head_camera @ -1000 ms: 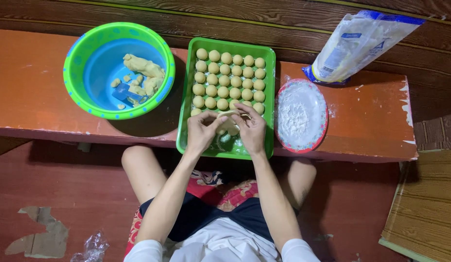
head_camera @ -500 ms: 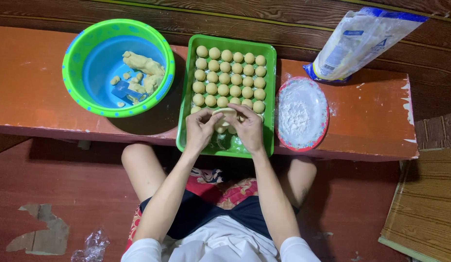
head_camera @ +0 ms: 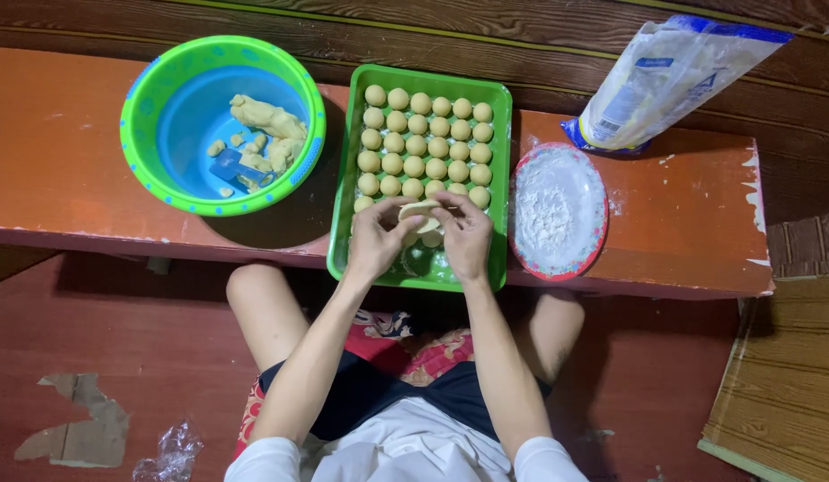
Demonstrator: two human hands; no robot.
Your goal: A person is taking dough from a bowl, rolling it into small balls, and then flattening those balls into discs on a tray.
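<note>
Both hands meet over the near end of a green tray that lies on an orange bench. My left hand and my right hand pinch a flat round piece of pale dough between their fingertips. Several small dough balls stand in rows across the far part of the tray. The tray's near end, under my hands, is partly hidden.
A green and blue bowl holding dough lumps sits left of the tray. A red plate of white flour lies to the right, with a flour bag behind it. My bare knees are under the bench.
My hands have kept working the dough piece over the tray's near end, shifting slightly toward the rows of balls. The dough now looks flatter and wider.
</note>
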